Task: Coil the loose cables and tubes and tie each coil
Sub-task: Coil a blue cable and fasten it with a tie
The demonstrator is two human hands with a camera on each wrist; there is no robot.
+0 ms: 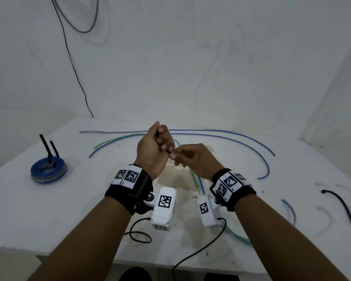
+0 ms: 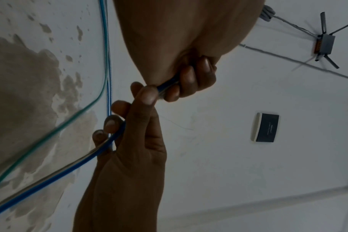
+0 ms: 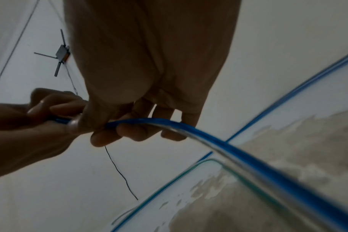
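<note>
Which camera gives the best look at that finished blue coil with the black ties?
The head view: the tied blue coil lies whole at the table's left side, two black tie ends standing up from it. Neither wrist view shows it; they show only the hands and the loose blue tube they hold.

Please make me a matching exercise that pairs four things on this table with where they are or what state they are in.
Things:
1. blue tube
2. tied coil
3. loose black tie
4. green tube

States:
A. lies alone on the table's right side
B. held in the grip of the left hand and right hand
C. wound up, at the table's left
D. loose on the table, not held

Pairs: 1-B, 2-C, 3-A, 4-D
</note>
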